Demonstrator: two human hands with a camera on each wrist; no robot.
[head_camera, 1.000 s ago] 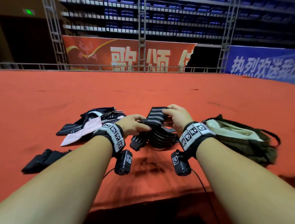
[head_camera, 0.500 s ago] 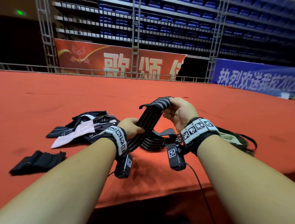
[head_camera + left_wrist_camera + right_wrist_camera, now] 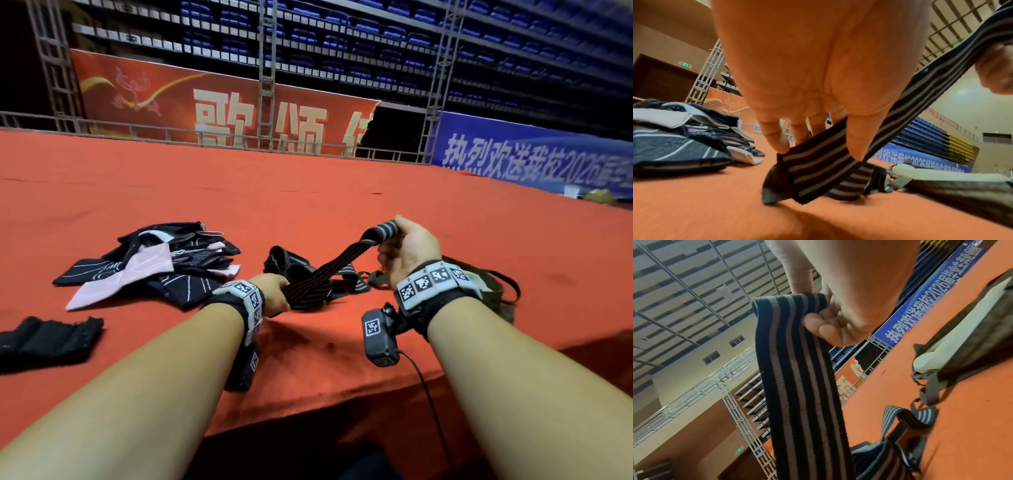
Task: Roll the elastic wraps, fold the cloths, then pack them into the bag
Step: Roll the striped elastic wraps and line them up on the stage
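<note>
A black elastic wrap with grey stripes [image 3: 329, 270] [image 3: 818, 160] [image 3: 797, 386] stretches taut between both hands above the red table. My right hand [image 3: 407, 246] [image 3: 830, 324] is raised and grips one end, folded over its fingers. Lower down, near the table surface, my left hand [image 3: 274, 291] [image 3: 813, 142] pinches the wrap between thumb and fingers. The rest of the wrap lies in loose coils [image 3: 298, 267] behind my hands. A heap of dark and pink cloths [image 3: 154, 263] [image 3: 674, 142] lies to the left. The olive bag [image 3: 493, 284] [image 3: 966, 340] lies at the right, mostly hidden behind my right wrist.
A black rolled or folded piece [image 3: 44, 339] lies at the near left. The red table [image 3: 308, 192] runs far back to a metal rail, and its front edge [image 3: 342, 401] is just under my forearms. A wrist camera cable [image 3: 431, 397] hangs over that edge.
My right hand has lifted its end of the wrap up and to the right, pulling the strip straight. My left hand has dropped toward the table, still holding the wrap.
</note>
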